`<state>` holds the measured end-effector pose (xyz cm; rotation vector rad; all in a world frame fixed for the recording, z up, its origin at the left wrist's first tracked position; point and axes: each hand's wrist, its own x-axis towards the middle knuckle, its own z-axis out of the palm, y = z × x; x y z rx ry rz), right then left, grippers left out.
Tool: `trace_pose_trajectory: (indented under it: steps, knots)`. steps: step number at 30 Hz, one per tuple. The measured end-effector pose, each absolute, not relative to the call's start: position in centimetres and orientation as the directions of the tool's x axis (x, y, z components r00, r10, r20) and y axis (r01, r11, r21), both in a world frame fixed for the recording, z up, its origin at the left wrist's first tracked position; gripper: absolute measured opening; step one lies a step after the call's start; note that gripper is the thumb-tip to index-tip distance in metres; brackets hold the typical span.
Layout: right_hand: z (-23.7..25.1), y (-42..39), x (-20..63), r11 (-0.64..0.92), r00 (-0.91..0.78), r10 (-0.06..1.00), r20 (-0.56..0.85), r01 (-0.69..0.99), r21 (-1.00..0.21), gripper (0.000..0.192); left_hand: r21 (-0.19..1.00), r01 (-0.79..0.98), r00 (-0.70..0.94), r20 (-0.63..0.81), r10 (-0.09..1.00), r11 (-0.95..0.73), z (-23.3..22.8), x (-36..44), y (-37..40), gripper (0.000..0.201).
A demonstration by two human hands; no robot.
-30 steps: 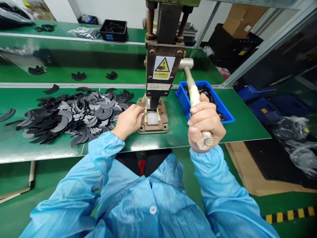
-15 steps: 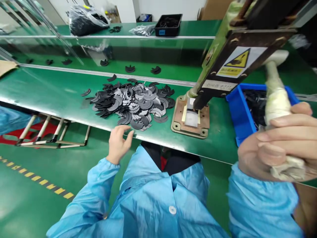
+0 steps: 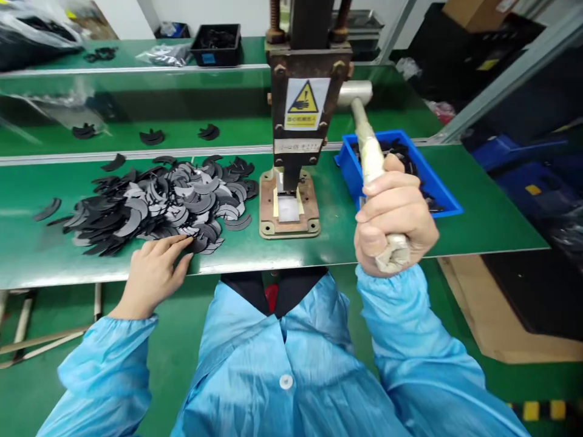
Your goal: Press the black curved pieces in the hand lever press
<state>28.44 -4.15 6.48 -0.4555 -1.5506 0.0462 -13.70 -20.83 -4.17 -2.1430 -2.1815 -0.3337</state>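
Reaching left hand now touches crescent pile.

The left hand lies palm down, fingers stretched forward and slightly spread, the wrist straight and the forearm in a blue sleeve reaching out from lower left. The right hand is curled in a tight fist, thumb side up, knuckles facing left, its blue-sleeved forearm rising steeply from below.
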Motion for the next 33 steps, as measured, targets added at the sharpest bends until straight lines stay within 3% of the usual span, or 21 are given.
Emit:
trace_pose_trajectory:
  steps: [4, 10, 18, 24, 30, 33]
  knots:
    - [5.5, -4.4, 29.1, 0.806, 0.009, 0.451, 0.893, 0.425, -0.411, 0.062, 0.083, 0.995, 0.04, 0.158, 0.987, -0.054, -3.6, -15.1, -19.7, 0.04]
    - [4.8, -4.4, 29.5, 0.799, -0.002, 0.517, 0.856, 0.361, -0.482, 0.066, 0.146, 0.975, 0.16, 0.054, 0.986, -0.167, -2.7, -16.4, -17.8, 0.03]
    - [5.5, -4.8, 29.2, 0.831, -0.001, 0.489, 0.872, 0.304, -0.466, 0.06, 0.187, 0.97, 0.152, 0.017, 0.988, -0.152, -2.0, -16.4, -16.9, 0.029]
    - [6.6, -4.0, 29.1, 0.951, -0.022, 0.286, 0.958, 0.127, -0.281, 0.038, 0.241, 0.956, 0.166, 0.013, 0.986, -0.165, -1.1, -15.2, -17.1, 0.026]
    - [6.7, -3.8, 29.1, 0.956, -0.023, 0.278, 0.96, 0.103, -0.275, 0.038, 0.391, 0.916, 0.063, 0.076, 0.995, -0.087, -0.6, -13.4, -18.2, 0.026]
    - [6.7, -3.8, 29.1, 0.955, -0.021, 0.278, 0.96, 0.111, -0.274, 0.039, 0.417, 0.9, 0.071, 0.142, 0.987, -0.125, 0.2, -11.9, -18.1, 0.027]
